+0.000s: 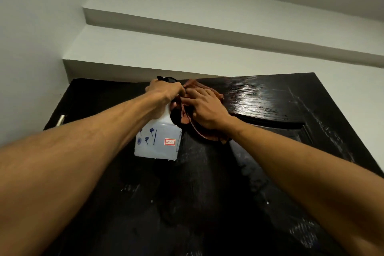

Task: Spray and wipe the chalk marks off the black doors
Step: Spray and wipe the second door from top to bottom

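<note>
I look up at the top of a black door (259, 97) with a wood grain and a wet sheen. My left hand (166, 91) grips the neck of a white spray bottle (159, 141) with a black head, held close to the door. Right beside it, my right hand (204, 108) presses a reddish-brown cloth (187, 119) flat against the door's upper part, fingers spread. Faint white chalk streaks (324, 131) run down the door's right side, and more smears (301, 233) show lower right.
A raised curved moulding (270, 121) crosses the door panel to the right of the cloth. A metal hinge (60, 120) sits on the door's left edge. White wall (25, 68) and stepped ceiling ledges (187, 25) surround the door frame.
</note>
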`<state>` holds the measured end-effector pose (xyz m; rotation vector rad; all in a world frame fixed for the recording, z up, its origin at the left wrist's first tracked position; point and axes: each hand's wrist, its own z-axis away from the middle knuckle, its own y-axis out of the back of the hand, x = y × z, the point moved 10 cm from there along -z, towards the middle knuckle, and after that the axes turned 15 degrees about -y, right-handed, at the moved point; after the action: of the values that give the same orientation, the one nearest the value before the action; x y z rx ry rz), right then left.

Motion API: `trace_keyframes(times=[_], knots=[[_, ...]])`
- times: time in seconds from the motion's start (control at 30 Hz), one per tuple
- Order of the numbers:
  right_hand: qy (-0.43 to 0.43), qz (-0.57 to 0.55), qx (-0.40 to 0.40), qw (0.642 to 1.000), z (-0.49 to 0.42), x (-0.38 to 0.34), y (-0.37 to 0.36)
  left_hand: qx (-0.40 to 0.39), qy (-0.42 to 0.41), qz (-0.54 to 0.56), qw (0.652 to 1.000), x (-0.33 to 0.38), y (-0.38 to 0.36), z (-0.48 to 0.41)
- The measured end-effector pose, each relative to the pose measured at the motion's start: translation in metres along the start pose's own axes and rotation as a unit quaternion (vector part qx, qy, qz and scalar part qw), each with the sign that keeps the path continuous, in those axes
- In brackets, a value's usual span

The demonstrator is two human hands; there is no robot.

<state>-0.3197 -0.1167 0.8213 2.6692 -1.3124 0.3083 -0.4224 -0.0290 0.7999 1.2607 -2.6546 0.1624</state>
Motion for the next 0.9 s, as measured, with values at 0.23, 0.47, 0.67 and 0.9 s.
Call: trace_keyframes(times=[0.23, 0.47, 0.67, 0.9], knots=[[-0.138, 0.018, 0.050, 0.989, -0.025, 0.011, 0.010, 0.024, 0.007, -0.056, 0.998, -0.023, 0.044, -0.008], [-0.196, 0.031, 0.043, 0.979, -0.052, 0.017, 0.010, 0.030, 0.008, -0.047, 0.998, -0.034, 0.060, -0.019], [0.011, 0.023, -0.010, 1.000, -0.023, -0.011, -0.004, 0.014, 0.002, -0.039, 0.999, -0.024, 0.030, -0.022], [-0.142, 0.037, 0.065, 0.987, 0.011, 0.124, 0.035, -0.005, 0.003, -0.001, 1.000, 0.008, -0.049, -0.006]])
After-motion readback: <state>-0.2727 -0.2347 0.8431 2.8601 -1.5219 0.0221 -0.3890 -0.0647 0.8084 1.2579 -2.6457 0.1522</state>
